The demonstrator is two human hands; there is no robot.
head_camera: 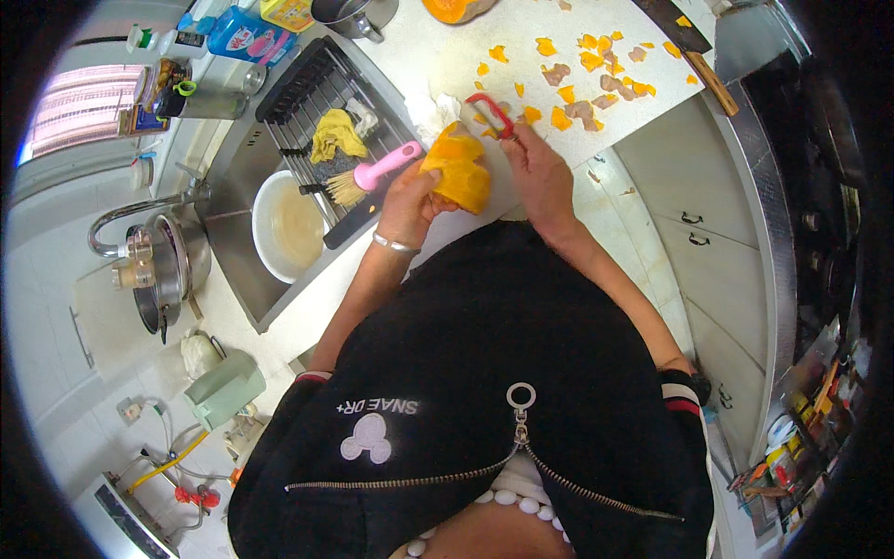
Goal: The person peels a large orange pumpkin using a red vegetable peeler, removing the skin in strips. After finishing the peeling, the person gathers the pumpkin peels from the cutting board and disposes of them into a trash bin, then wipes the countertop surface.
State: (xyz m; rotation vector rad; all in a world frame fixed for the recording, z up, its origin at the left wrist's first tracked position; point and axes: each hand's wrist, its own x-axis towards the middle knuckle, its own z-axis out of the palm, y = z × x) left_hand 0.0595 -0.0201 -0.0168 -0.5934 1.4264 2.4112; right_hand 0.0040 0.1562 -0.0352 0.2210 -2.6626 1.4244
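Note:
A chunk of orange pumpkin (459,171), mostly without skin, is gripped by my left hand (412,202) near the counter's front edge. My right hand (541,171) is closed around a red peeler (496,115), whose head points up and left, beside the pumpkin and apart from it. Crumpled white tissue (436,112) lies just behind the chunk. Orange and brownish peelings (591,61) are scattered over the white counter (447,59). Another pumpkin piece (457,8), cut face showing, sits at the top edge of the view.
A cleaver (709,77) lies at the counter's right corner. On the left, a steel sink (230,237) holds a white basin (286,227); a drying rack (335,119) across it carries a yellow cloth (337,136) and a pink-handled brush (374,173). A metal pot (353,17) stands behind.

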